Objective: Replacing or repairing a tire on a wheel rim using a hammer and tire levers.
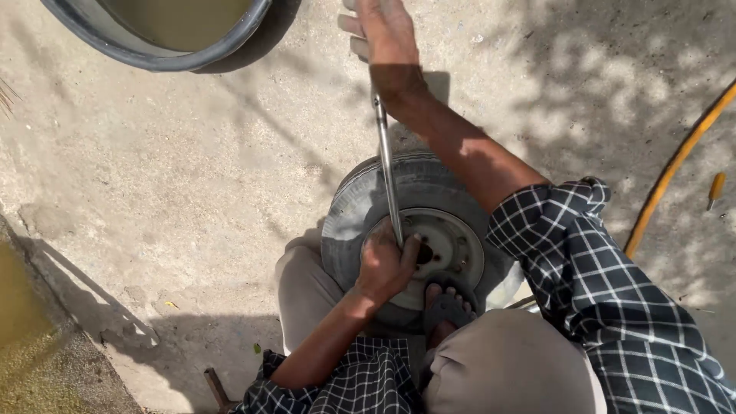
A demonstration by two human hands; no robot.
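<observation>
A small grey tyre [368, 207] on a pale metal rim [452, 238] lies flat on the concrete in front of me. A long steel lever bar [386, 165] runs from the rim's edge up and away. My left hand [383, 264] grips the bar's lower end against the rim. My right hand [387, 34], arm stretched out, holds the bar's far end near the top of the view. My sandalled foot [447, 307] rests on the near edge of the rim. Checked sleeves cover both upper arms.
A large dark tub [153, 54] of murky water stands at the top left. A yellow hose [675, 165] curves along the right, with a small yellow-handled tool [715, 188] beside it. A wet ledge [31, 337] borders the lower left.
</observation>
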